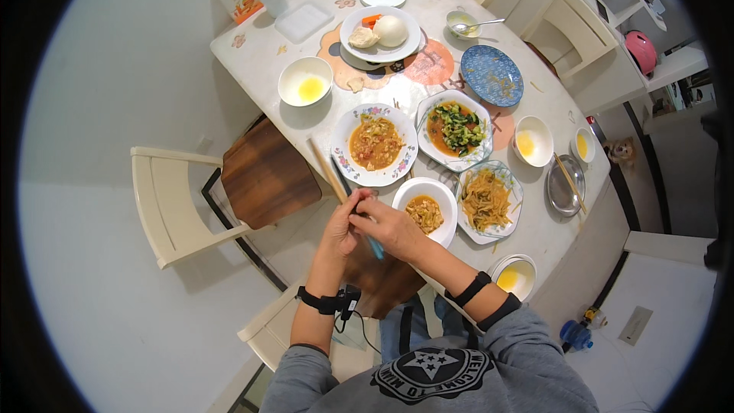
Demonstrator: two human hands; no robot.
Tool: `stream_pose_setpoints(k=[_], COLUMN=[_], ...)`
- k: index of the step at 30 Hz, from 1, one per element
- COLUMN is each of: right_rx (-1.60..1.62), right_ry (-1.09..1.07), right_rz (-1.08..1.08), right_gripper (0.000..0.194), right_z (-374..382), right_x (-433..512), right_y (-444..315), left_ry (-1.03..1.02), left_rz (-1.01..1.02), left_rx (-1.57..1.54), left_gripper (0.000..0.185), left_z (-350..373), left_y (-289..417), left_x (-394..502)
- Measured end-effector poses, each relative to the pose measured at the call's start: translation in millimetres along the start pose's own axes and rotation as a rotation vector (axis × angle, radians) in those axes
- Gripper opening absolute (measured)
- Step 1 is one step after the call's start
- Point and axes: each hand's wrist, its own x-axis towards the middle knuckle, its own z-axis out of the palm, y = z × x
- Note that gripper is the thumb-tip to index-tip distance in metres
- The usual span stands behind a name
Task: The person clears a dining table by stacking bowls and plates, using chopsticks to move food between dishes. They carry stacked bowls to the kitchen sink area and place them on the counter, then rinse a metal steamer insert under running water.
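My left hand (342, 226) is closed around a small bundle of chopsticks (325, 167), held slanting just off the table's edge. Some are light wood; a dark one (340, 175) lies alongside, and blue ends (376, 248) stick out below my hands. The fingers of my right hand (393, 229) pinch the same bundle, partly hiding its middle. Close beside my right hand stands a white bowl (403, 198) holding a little saucy food. Beyond my hands is a flower-rimmed plate (343, 155) of reddish stew.
Plates of chopped greens (456, 129) and shredded food (486, 199) stand right of centre. Farther back are a bun plate (383, 57) and a blue plate (491, 74). Chopsticks (570, 182) cross a metal dish (556, 195). Chairs (166, 206) flank the table; a dog (621, 151) is at right.
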Motion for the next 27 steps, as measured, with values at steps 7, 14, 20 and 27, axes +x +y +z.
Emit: stream_pose_setpoints(k=[7, 14, 20, 27], right_rx=[-0.171, 0.143, -0.056, -0.536], right_ry=[0.313, 0.186, 0.312, -0.049], right_rz=[0.487, 0.953, 0.642, 0.977], right_gripper=[0.042, 0.050, 0.041, 0.017], right_z=[6, 20, 45, 25], right_x=[-36, -15, 2, 11], right_y=[88, 158, 149, 159], left_ry=[0.255, 0.373, 0.382, 0.359], left_rz=[0.224, 0.242, 0.269, 0.264], left_rx=[0.340, 0.781, 0.679, 0.739], left_gripper=[0.024, 0.023, 0.016, 0.018], left_z=[-34, -36, -39, -50], left_y=[17, 15, 22, 24], left_x=[15, 39, 56, 38])
